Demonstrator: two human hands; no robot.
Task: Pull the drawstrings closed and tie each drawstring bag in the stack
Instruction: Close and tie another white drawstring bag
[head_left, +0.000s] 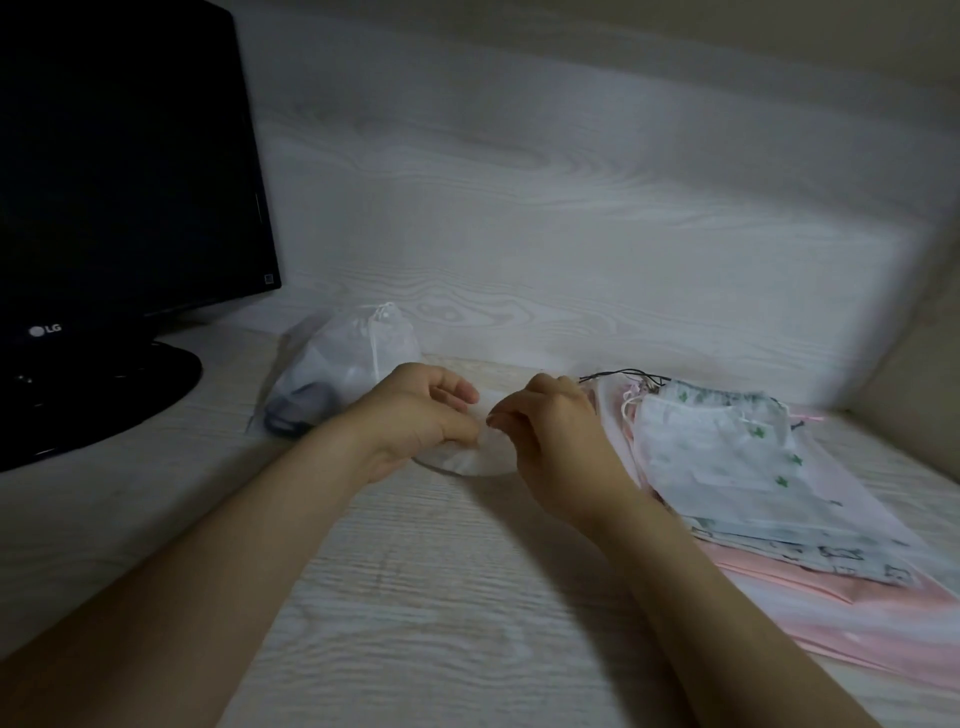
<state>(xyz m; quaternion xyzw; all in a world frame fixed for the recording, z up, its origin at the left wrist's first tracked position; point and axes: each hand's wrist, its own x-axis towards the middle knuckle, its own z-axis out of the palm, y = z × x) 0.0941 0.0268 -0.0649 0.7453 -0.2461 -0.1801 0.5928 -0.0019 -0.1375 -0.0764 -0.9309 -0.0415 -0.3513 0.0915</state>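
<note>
A small white drawstring bag (480, 457) lies on the pale wooden desk between my hands. My left hand (421, 415) pinches its top from the left with thumb and curled fingers. My right hand (550, 431) pinches it from the right, fingertips almost meeting the left hand's. The drawstring itself is too small and hidden to make out. To the right lies a flat stack of drawstring bags (737, 467), white with green stars on top, pink ones beneath. A tied white bag (353, 358) with dark contents stands behind my left hand.
A black monitor (119, 171) on a round base (104, 395) fills the left side. A white wood-grain wall panel (571, 234) rises right behind the desk. Bare desk surface (415, 597) stretches between my forearms toward me.
</note>
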